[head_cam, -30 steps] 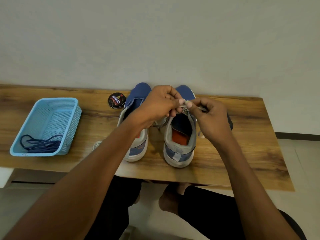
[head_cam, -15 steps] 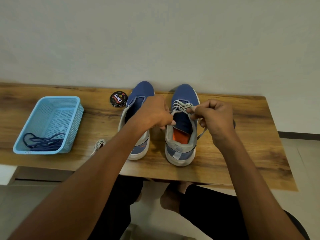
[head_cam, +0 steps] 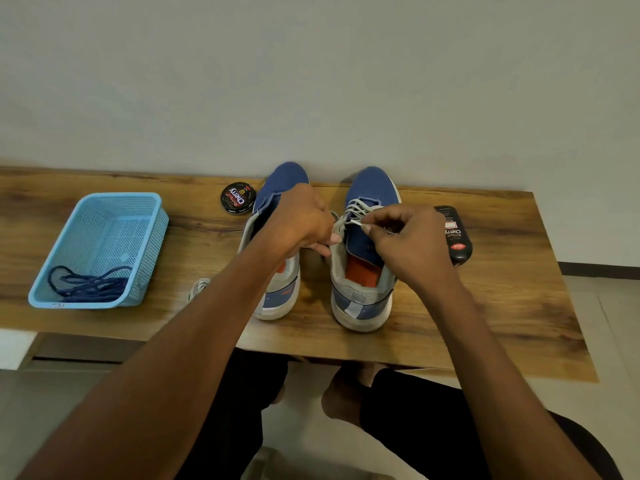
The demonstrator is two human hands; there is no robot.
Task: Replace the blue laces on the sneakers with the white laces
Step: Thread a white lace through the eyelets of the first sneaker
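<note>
Both hands [head_cam: 301, 220] [head_cam: 412, 244] at right sneaker [head_cam: 363, 271] — white lace [head_cam: 356, 211] pinched — table edge [head_cam: 311, 351] near.

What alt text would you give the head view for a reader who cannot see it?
A person's right hand pinches a white lace half threaded through the right sneaker, while the left hand holds the lace's other side. Blue laces lie in a blue basket at the left of the wooden table.

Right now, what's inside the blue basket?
A tangle of dark blue laces lies at the near end of the blue basket. Anything beneath the tangle is hidden.
</note>
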